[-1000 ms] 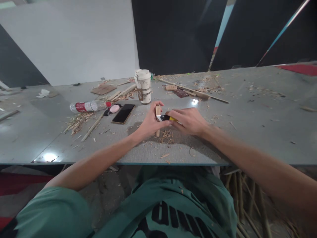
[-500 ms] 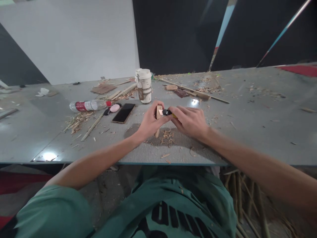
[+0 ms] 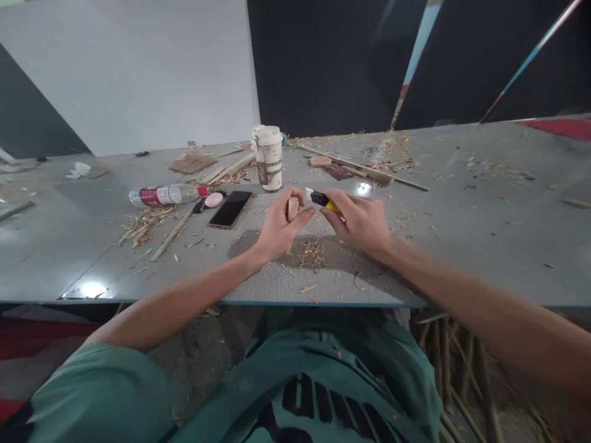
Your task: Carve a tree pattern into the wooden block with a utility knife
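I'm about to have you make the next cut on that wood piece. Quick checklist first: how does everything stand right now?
1. Left hand has a firm hold on the wood piece: ok, fingers are closed round it.
2. Right hand has a firm hold on the knife: ok, wrapped on the yellow handle.
3. Blade is off the wood: ok, it sits just right of the piece, apart from it.
4. Left thumb is away from the blade: not ok, it lies close below it.
5. Phone and cup are out of the way: ok, both apart from the hands.
6. Blade is locked: cannot tell, too small.
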`<state>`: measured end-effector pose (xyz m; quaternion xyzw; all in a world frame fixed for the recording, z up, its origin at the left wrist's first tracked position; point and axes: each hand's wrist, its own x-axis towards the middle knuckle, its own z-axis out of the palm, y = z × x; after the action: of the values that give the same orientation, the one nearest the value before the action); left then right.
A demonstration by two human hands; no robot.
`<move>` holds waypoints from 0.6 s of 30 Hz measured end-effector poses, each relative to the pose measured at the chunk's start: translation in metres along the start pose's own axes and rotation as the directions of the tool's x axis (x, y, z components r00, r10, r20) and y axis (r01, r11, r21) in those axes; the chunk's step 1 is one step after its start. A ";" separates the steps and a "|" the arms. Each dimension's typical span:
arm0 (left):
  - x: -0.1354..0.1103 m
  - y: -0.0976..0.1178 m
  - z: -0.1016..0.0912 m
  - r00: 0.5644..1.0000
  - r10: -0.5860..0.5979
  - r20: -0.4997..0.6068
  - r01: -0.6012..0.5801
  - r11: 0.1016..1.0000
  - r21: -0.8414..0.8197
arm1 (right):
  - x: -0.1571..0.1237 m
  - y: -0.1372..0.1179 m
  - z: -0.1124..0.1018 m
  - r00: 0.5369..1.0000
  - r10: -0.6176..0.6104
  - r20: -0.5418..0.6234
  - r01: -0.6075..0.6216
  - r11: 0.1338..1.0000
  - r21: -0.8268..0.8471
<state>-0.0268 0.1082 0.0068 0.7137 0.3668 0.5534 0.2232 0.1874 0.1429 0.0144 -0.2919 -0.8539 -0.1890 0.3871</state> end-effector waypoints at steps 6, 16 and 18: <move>0.004 -0.013 0.000 0.999 -0.026 0.045 0.031 0.995 -0.094 | 0.000 0.008 0.004 0.987 -0.126 0.097 0.116 0.988 0.103; 0.002 -0.008 -0.001 0.986 0.150 0.073 -0.122 0.947 -0.295 | 0.003 0.008 -0.003 0.970 -0.236 -0.049 0.241 0.951 0.194; 0.000 -0.007 -0.002 0.978 0.202 0.055 -0.182 0.950 -0.254 | 0.002 0.008 -0.003 0.964 -0.260 -0.049 0.264 0.943 0.201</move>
<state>-0.0304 0.1121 0.0025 0.7342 0.2142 0.5850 0.2700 0.1934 0.1482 0.0192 -0.1321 -0.8959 -0.1524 0.3959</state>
